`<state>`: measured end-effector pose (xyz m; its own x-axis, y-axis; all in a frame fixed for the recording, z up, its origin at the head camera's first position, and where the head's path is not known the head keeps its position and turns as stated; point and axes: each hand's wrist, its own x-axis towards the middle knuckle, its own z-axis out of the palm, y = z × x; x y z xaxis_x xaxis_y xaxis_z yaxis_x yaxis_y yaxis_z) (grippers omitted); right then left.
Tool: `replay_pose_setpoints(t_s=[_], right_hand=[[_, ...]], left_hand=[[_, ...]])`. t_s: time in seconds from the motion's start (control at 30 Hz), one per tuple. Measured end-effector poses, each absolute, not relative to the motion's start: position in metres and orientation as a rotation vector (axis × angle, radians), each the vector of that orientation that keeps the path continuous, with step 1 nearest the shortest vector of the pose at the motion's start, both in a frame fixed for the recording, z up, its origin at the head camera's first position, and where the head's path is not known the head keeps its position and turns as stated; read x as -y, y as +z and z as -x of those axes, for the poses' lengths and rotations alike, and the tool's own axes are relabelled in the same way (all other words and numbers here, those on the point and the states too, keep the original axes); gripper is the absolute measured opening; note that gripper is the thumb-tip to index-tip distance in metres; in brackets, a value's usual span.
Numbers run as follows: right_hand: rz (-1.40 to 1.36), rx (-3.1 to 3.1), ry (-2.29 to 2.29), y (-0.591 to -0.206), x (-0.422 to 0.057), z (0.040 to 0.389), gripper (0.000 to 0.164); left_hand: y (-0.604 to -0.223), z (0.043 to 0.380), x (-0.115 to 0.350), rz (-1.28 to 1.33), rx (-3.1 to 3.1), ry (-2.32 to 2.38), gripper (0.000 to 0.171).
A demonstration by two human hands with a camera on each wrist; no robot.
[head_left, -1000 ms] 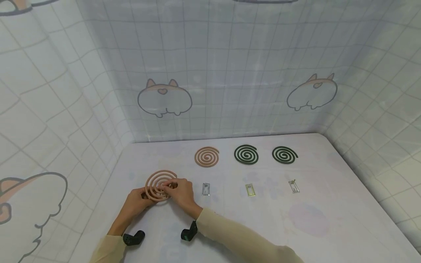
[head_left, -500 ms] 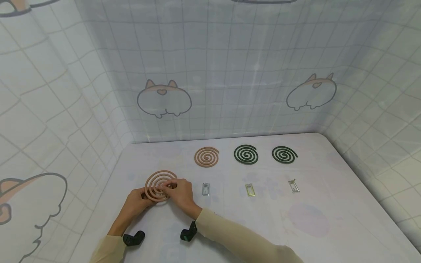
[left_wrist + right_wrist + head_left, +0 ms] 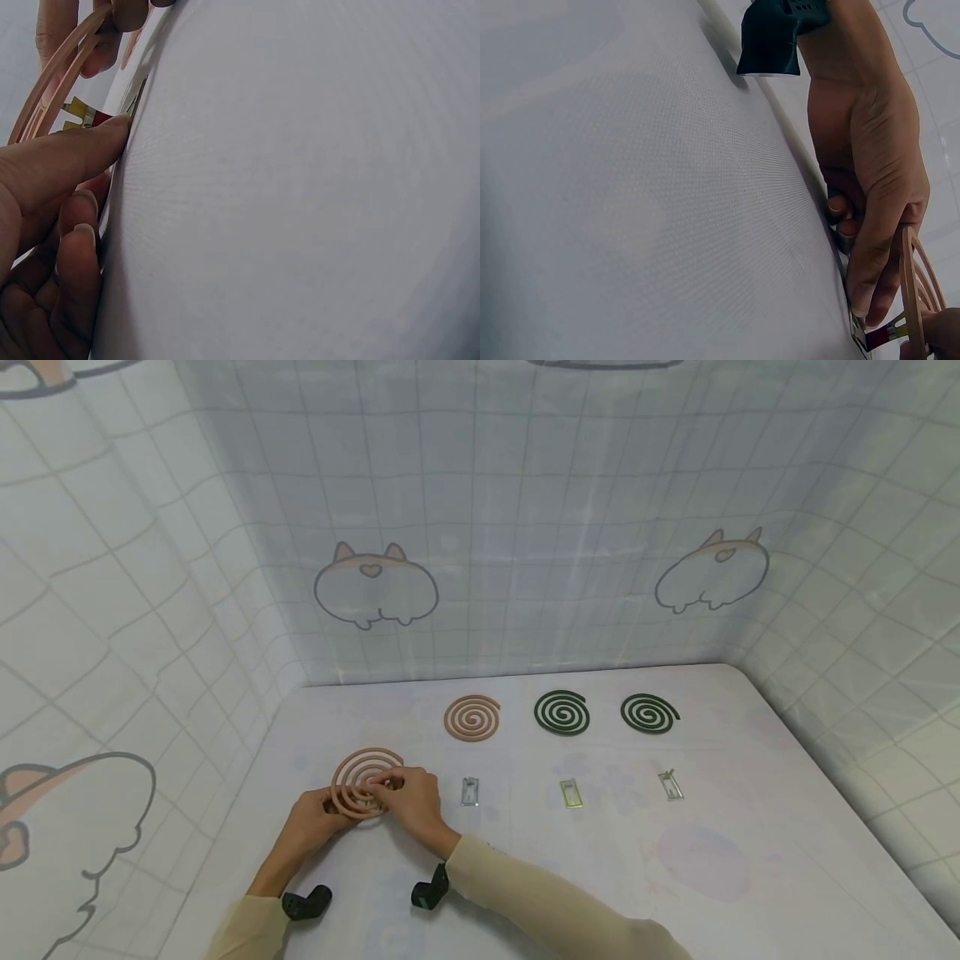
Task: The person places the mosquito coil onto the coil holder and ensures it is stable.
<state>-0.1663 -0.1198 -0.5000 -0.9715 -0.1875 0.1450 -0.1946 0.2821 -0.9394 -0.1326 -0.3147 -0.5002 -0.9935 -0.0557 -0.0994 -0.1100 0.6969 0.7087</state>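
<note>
Nothing has shifted noticeably since the earlier frames: both hands stay at the pink coil [image 3: 365,782], which stands tilted up off the surface [image 3: 675,877] at its front left. Right hand [image 3: 415,804] pinches the coil near its centre, fingers curled on it. Left hand [image 3: 313,821] is curled beneath the coil's left edge; its forefinger [image 3: 71,154] presses the surface beside a small metal stand [image 3: 81,114] with a red and yellow mark, under the coil. Whether the left fingers grip the stand I cannot tell. Just right of the hands lie three flat stands in a row [image 3: 469,792], [image 3: 571,793], [image 3: 670,785]. Behind them lie another pink coil [image 3: 472,717] and two dark green coils [image 3: 562,712], [image 3: 649,713].
</note>
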Motion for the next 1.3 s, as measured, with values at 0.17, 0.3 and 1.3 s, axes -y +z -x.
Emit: replay_pose_setpoints(t_s=[0.17, 0.3, 1.3], right_hand=[[-0.372, 2.530, 1.832, -0.4988, 0.1197, 0.1659, 0.009], [-0.416, 2.551, 1.795, -0.4975, 0.1194, 0.1650, 0.010], [-0.344, 2.471, 2.052, -0.5011, 0.1132, 0.1740, 0.009]], left_hand=[[-0.4998, 0.1328, 0.3150, 0.153, -2.815, 1.197, 0.026], [-0.4998, 0.1329, 0.3148, 0.167, -2.802, 1.219, 0.025], [-0.4974, 0.1317, 0.3142, 0.169, -2.782, 1.217, 0.032]])
